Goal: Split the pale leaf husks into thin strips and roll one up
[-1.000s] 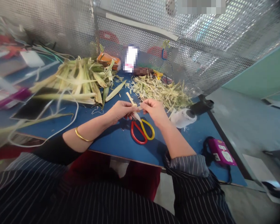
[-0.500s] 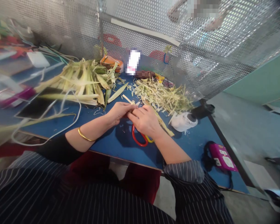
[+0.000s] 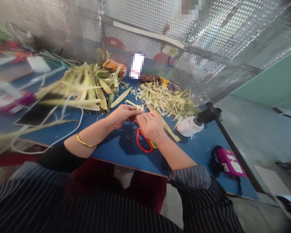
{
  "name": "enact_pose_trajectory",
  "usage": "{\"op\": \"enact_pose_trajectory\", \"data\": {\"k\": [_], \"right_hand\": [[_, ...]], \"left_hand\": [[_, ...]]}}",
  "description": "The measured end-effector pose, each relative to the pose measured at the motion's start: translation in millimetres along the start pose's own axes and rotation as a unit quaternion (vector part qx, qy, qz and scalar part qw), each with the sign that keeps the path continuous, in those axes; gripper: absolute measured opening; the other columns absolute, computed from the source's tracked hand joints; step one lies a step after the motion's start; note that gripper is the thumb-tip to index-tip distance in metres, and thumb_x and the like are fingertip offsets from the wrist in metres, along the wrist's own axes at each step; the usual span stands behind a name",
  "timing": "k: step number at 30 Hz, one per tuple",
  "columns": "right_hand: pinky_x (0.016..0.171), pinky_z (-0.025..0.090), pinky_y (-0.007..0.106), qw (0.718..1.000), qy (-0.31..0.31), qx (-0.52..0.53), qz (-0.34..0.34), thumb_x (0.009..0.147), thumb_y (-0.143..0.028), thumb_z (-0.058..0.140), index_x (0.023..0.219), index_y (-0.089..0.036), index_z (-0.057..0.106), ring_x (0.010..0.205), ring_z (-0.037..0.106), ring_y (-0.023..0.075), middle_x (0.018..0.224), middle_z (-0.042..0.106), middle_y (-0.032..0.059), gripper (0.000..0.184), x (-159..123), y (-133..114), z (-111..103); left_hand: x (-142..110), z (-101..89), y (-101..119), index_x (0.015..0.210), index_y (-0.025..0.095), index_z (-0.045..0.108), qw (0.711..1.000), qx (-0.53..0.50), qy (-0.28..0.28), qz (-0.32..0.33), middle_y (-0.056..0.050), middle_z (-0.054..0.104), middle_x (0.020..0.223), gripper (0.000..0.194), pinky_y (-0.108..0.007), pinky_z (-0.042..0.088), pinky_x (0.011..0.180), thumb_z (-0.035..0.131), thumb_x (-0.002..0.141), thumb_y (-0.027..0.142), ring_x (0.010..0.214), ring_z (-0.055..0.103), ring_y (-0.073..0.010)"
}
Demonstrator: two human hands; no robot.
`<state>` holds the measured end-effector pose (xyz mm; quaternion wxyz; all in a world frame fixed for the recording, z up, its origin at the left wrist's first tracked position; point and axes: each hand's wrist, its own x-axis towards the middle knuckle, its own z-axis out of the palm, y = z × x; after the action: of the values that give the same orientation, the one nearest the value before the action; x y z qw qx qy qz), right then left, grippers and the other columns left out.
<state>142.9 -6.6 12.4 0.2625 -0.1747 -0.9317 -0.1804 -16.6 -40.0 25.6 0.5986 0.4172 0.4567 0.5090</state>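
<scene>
Both hands meet over the blue table (image 3: 116, 149). My left hand (image 3: 122, 116) pinches a small pale piece of husk (image 3: 140, 107), which pokes up above the fingertips. Against those fingertips, my right hand (image 3: 151, 126) is closed on the same piece; its fingertips are partly hidden. Scissors with a red handle (image 3: 138, 142) lie under my right hand, which covers their blades, and a bit of yellow shows beside the red. A long husk strip (image 3: 169, 129) rests just right of that hand.
Long pale husks (image 3: 84, 81) are piled at the left, shredded husk (image 3: 167, 100) at the back right. A white thread spool (image 3: 190, 126), a purple box (image 3: 231, 163) and a white cable (image 3: 81, 116) lie around. Perforated metal mesh (image 3: 145, 19) closes off the back, with a person behind.
My hands stay together at nearly the same spot, with a slight shift of the fingers around the husk piece. The whole view has moved a little. Behind the mesh, the person has moved.
</scene>
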Motion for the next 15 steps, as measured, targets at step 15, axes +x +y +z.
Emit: {"op": "enact_pose_trajectory", "data": {"k": [15], "right_hand": [[0.074, 0.034, 0.035, 0.997, -0.013, 0.017, -0.078, 0.099, -0.021, 0.032, 0.084, -0.019, 0.06, 0.071, 0.049, 0.0177, 0.073, 0.06, 0.0044, 0.032, 0.3, -5.4, -7.0]], "left_hand": [[3.3, -2.1, -4.7, 0.077, 0.01, 0.073, 0.997, -0.06, 0.047, -0.002, -0.009, 0.073, 0.076, 0.027, -0.025, 0.052, 0.066, 0.078, 0.069, 0.034, 0.066, 0.065, -0.0128]]}}
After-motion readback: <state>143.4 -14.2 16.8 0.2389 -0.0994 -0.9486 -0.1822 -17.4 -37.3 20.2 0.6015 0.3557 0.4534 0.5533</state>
